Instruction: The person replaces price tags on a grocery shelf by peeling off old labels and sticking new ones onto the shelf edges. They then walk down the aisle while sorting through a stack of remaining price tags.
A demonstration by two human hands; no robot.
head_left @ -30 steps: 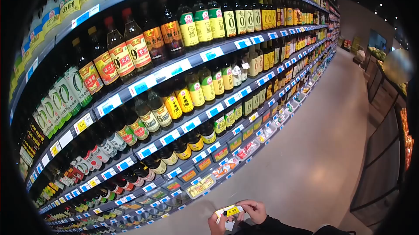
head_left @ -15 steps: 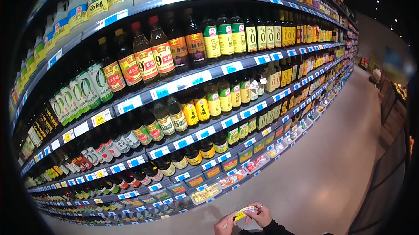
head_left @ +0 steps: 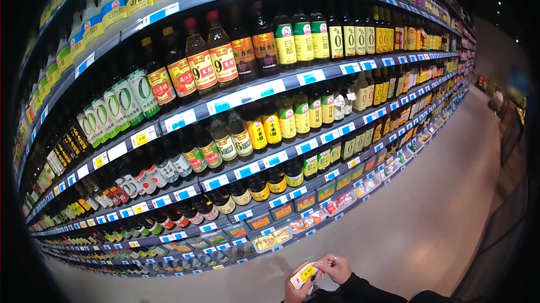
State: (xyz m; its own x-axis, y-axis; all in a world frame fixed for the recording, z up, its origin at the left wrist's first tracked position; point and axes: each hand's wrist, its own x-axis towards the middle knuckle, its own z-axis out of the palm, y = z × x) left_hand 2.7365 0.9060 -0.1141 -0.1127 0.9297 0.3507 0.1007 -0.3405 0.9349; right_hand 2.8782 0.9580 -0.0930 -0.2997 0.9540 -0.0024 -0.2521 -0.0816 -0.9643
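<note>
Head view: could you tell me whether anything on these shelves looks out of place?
Bottles stand upright, nothing spilled. Only a yellow price tag is off the rails, held between left hand and right hand.

Two hands are in frame, one left hand (head_left: pixel 293 290) and one right hand (head_left: pixel 339 269), with one yellow price tag (head_left: pixel 304 274) between them and one ring (head_left: pixel 334 257). Six tiers of shelving (head_left: pixel 247 94) line one aisle floor (head_left: pixel 427 213), carrying bottles (head_left: pixel 264 131) too many to count. Among them are two red-capped bottles (head_left: pixel 201 69) marked 9 and three green-labelled bottles (head_left: pixel 304 39) side by side.
</note>
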